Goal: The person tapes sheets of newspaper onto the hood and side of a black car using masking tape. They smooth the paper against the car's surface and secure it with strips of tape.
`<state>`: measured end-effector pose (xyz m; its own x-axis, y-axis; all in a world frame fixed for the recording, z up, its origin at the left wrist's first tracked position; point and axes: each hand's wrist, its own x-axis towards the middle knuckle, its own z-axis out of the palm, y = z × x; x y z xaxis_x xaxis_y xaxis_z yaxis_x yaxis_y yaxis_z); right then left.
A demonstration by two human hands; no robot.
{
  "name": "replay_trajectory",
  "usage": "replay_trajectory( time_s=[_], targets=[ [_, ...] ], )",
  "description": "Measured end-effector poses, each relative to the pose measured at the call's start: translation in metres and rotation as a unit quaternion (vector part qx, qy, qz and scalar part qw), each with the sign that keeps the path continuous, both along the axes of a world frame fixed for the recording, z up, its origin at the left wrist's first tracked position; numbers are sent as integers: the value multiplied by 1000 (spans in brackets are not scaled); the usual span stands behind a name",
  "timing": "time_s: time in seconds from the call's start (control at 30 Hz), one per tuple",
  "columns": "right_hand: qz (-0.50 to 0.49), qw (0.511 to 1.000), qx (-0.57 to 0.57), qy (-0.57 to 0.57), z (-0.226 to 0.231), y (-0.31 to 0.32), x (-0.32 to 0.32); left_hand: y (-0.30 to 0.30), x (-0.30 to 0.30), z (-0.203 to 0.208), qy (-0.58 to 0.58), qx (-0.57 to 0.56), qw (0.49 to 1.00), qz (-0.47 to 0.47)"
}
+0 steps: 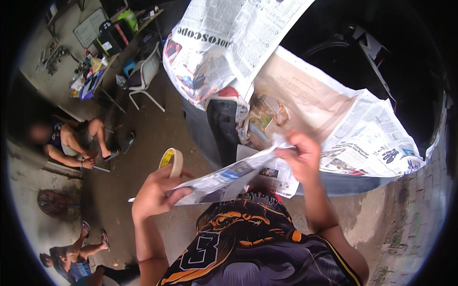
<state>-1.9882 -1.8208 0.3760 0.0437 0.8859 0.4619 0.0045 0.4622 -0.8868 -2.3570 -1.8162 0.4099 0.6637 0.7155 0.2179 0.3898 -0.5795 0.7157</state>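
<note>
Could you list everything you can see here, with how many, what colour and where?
Held newspaper sheet: 1, white and grey, centre
Tape roll: 1, cream and yellow, left of centre
Newspaper coverings: several, white and tan, upper middle to right
Curved panel: 1, dark grey, beneath the coverings
Chair: 1, white, upper left
Case: 1, black, upper left
Whiteboard: 1, white, upper left
People: at least 2, dark tops, left
Jersey: 1, black and orange, lower middle
Left hand: 1, bare, gripping the sheet, tape at its fingers
Right hand: 1, bare, pinching the sheet's right end
</note>
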Motion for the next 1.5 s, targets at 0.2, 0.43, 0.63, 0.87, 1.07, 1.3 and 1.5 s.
replay_trajectory(
  time_s=[0.2, 0.43, 0.63, 0.87, 1.07, 1.3, 1.5],
  targets=[
    [-300, 931, 26, -205, 111, -17, 31, 22, 29, -24, -62, -103, 989, 80],
    [-369, 766, 145, -507, 220, 90, 80, 36, 152, -57, -63, 167, 967, 180],
    [-280, 773, 117, -557, 287, 180, 109, 84, 169, 14, -187, 376, 882, 216],
    [-243, 772, 311, -497, 332, 248, 94, 160, 191, 47, -146, 471, 843, 213],
    [-251, 830, 167, -470, 339, 259, 96, 163, 209, 23, -157, 442, 858, 209],
    [-180, 888, 59, -418, 344, 210, 59, 169, 215, 12, -128, 458, 849, 229],
    [-130, 939, 10, -317, 357, 200, 93, 167, 219, 13, -132, 449, 854, 227]
  ],
)
